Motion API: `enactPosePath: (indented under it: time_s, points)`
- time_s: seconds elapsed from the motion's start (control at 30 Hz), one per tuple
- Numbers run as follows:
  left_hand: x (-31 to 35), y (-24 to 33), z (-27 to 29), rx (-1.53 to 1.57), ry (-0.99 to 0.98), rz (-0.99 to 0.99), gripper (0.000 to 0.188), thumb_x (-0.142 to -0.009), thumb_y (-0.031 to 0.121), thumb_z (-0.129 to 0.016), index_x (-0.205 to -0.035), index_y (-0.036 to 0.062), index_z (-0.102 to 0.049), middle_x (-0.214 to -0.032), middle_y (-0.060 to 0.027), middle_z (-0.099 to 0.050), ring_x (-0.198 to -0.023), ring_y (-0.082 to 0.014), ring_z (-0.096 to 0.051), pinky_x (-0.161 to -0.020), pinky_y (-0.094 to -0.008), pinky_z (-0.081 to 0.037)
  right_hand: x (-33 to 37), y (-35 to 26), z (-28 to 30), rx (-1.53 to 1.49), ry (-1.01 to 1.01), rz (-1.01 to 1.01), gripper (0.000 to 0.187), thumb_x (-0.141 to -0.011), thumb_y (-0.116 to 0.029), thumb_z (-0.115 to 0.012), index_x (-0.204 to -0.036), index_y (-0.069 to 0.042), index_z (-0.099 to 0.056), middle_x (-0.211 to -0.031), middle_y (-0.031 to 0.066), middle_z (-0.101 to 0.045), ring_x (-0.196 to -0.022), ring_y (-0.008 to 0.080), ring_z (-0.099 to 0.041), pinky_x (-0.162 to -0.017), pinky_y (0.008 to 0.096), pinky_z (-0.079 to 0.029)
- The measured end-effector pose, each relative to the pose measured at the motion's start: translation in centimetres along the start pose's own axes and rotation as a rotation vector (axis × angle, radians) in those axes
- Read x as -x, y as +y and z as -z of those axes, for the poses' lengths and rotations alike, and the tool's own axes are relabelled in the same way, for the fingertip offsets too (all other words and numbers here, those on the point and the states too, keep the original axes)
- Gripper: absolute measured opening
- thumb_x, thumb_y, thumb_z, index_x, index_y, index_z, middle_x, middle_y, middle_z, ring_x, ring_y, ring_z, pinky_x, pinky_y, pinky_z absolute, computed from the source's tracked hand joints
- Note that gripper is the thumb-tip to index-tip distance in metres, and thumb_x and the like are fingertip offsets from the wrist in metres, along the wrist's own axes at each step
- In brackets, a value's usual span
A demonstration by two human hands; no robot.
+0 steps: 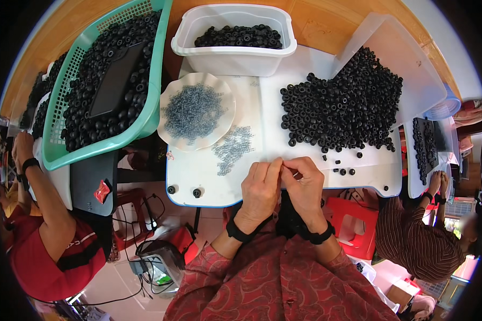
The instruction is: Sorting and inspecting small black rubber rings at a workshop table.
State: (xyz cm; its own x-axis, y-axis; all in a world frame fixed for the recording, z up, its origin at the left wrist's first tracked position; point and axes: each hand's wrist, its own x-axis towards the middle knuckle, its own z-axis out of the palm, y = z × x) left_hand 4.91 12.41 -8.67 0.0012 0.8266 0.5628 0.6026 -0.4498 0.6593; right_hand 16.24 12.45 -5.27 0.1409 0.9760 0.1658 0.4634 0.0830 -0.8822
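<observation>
My left hand and my right hand meet at the near edge of the white table. Thumb and forefinger of each are pinched, the fingertips touching or almost touching. Whatever is between them is too small or hidden to make out. Just left of my hands lies a loose scatter of tiny clear pieces. Beyond it, a cream plate with a wavy rim bears a heap of similar bluish-clear pieces. To the right spreads a big pile of black ring-shaped parts, with several strays nearer me.
A white tub of black parts stands at the back. At left, a green basket holds more, with a black phone-like slab on top. A translucent bin lies tipped at right. People work on both sides; a red stool stands below.
</observation>
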Motion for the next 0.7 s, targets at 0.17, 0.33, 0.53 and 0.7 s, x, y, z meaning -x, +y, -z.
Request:
enactPosePath:
  time_s: [0.17, 0.33, 0.53, 0.7]
  points:
    - [-0.04, 0.02, 0.09, 0.01, -0.002, 0.022, 0.045, -0.069, -0.011, -0.067, -0.112, 0.0024, -0.063, -0.081, -0.0102, -0.057, -0.075, -0.0286, -0.059, -0.062, -0.0381, -0.051, -0.35, -0.38, -0.46, -0.046, 0.008, -0.1, 0.013, -0.078, 0.002, -0.067, -0.09, 0.001, -0.067, -0.084, 0.0102, -0.068, -0.066, 0.015, -0.064, -0.06, 0.0285, -0.051]
    - [-0.11, -0.41, 0.16, 0.147, 0.021, 0.01, 0.051, -0.067, -0.013, -0.065, -0.116, 0.0009, -0.063, -0.093, -0.0124, -0.062, -0.078, -0.0297, -0.059, -0.065, -0.038, -0.051, -0.25, -0.41, -0.61, -0.035, -0.001, -0.134, 0.016, -0.076, 0.0, -0.069, -0.092, 0.003, -0.066, -0.083, 0.0098, -0.07, -0.065, 0.014, -0.065, -0.061, 0.0279, -0.053]
    - [-0.24, -0.52, 0.91, 0.175, -0.065, 0.004, 0.052, -0.067, -0.014, -0.064, -0.116, 0.0004, -0.064, -0.099, -0.013, -0.066, -0.083, -0.0302, -0.062, -0.069, -0.0365, -0.052, -0.11, -0.58, -0.82, -0.047, -0.005, -0.153, 0.016, -0.076, -0.001, -0.069, -0.092, 0.003, -0.065, -0.083, 0.0099, -0.071, -0.066, 0.0133, -0.065, -0.062, 0.0278, -0.054]
    - [0.06, -0.43, 0.29, 0.125, 0.018, -0.004, 0.047, -0.066, -0.014, -0.065, -0.11, 0.0004, -0.066, -0.097, -0.0126, -0.066, -0.082, -0.0298, -0.063, -0.07, -0.0361, -0.052, -0.26, -0.46, -0.69, -0.059, -0.004, -0.17, 0.019, -0.077, -0.001, -0.07, -0.094, 0.003, -0.065, -0.084, 0.0107, -0.071, -0.067, 0.0134, -0.065, -0.062, 0.0275, -0.054]
